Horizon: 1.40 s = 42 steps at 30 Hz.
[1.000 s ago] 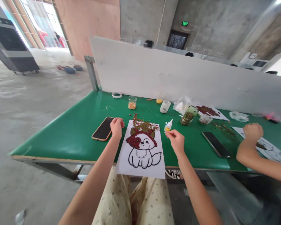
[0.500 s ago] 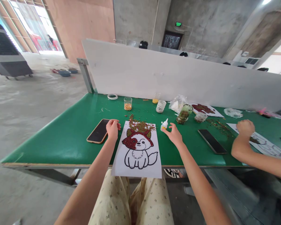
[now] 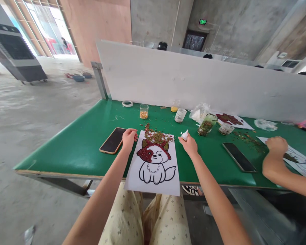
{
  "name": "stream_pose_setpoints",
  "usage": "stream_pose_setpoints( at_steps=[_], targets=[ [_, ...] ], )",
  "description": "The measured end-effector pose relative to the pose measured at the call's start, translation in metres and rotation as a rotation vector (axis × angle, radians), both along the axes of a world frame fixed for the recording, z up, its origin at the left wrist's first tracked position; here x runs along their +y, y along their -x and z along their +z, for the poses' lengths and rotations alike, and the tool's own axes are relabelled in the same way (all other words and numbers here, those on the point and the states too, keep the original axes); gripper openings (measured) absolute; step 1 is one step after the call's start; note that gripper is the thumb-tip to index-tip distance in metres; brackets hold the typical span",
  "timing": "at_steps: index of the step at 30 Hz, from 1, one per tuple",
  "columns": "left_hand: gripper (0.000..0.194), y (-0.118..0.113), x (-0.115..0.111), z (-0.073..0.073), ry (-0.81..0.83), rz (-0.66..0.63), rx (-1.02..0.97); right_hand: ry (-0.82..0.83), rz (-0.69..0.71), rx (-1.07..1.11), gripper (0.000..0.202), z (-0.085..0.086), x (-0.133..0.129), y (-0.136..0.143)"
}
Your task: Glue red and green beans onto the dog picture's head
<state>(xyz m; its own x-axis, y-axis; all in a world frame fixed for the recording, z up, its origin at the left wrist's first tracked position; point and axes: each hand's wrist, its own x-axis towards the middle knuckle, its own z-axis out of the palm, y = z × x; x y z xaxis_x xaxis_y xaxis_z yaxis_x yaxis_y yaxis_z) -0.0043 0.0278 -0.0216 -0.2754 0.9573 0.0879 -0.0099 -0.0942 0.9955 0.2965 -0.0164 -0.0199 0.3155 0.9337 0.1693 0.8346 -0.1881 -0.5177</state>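
Observation:
On the green table lies a sheet of white paper [image 3: 153, 185] with a line drawing of a seated fox-like animal. Dark red grains fill part of its head, and green ones its ears. Loose green and red grains [image 3: 156, 137] are heaped at the sheet's top edge. To the right of that edge, my right hand [image 3: 189, 145] is closed around a small white glue bottle [image 3: 184, 135], its nozzle pointing up. My left hand [image 3: 129, 139] rests between the paper and a phone [image 3: 113, 140], fingers curled together with nothing visible in them.
Behind the paper stand a cup of orange kernels [image 3: 143, 112], a whitish cup [image 3: 180, 115] and a tipped green jar [image 3: 207, 124]. Another phone [image 3: 238, 157] lies to the right. Beyond it, a co-worker's arm [image 3: 277, 153] rests over another drawing. A white partition [image 3: 183, 81] borders the table's back.
My right hand has closed around the glue bottle, which its fingers were only reaching at before. The view has shifted slightly, so everything sits further right. My left hand stays beside the paper.

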Motion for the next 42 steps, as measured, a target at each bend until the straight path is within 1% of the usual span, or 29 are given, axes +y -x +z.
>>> stream_pose_setpoints(
  at_steps=[2, 3, 4, 7, 10, 12, 16, 21, 26, 35, 40, 42],
  targets=[
    [0.022, 0.005, -0.009, -0.002, -0.008, -0.195, 0.156, -0.012, 0.019, 0.017, 0.031, -0.001, -0.003, -0.001],
    [0.025, 0.008, -0.015, -0.004, -0.017, -0.268, 0.224, -0.020, 0.022, 0.024, 0.031, -0.002, -0.004, -0.001],
    [0.029, 0.011, -0.021, -0.005, -0.049, -0.315, 0.299, -0.027, 0.020, 0.028, 0.030, -0.002, -0.004, -0.002],
    [0.049, 0.018, -0.040, -0.007, -0.135, -0.343, 0.505, -0.037, 0.005, 0.029, 0.030, -0.003, -0.005, -0.002],
    [0.065, 0.019, -0.051, -0.006, -0.116, -0.387, 0.566, -0.044, 0.002, 0.023, 0.030, -0.003, -0.004, -0.002],
    [0.070, 0.017, -0.053, -0.005, -0.096, -0.389, 0.616, -0.048, 0.003, 0.012, 0.031, -0.002, -0.004, -0.002],
    [0.070, 0.013, -0.051, -0.003, -0.098, -0.381, 0.686, -0.047, -0.002, -0.014, 0.029, -0.001, -0.006, -0.001],
    [0.070, 0.012, -0.051, -0.004, -0.054, -0.399, 0.649, -0.037, 0.003, -0.021, 0.030, -0.001, -0.007, 0.000],
    [0.074, 0.009, -0.050, -0.005, -0.043, -0.354, 0.720, -0.043, 0.007, -0.025, 0.029, -0.001, -0.008, -0.001],
    [0.079, 0.008, -0.049, -0.006, -0.029, -0.328, 0.702, -0.064, 0.013, -0.015, 0.028, -0.003, -0.008, -0.002],
    [0.067, 0.008, -0.048, -0.008, -0.051, -0.321, 0.652, -0.065, 0.010, -0.006, 0.029, -0.003, -0.009, -0.002],
    [0.069, 0.008, -0.049, -0.008, -0.059, -0.318, 0.666, -0.059, 0.005, -0.006, 0.028, -0.003, -0.009, -0.002]
  ],
)
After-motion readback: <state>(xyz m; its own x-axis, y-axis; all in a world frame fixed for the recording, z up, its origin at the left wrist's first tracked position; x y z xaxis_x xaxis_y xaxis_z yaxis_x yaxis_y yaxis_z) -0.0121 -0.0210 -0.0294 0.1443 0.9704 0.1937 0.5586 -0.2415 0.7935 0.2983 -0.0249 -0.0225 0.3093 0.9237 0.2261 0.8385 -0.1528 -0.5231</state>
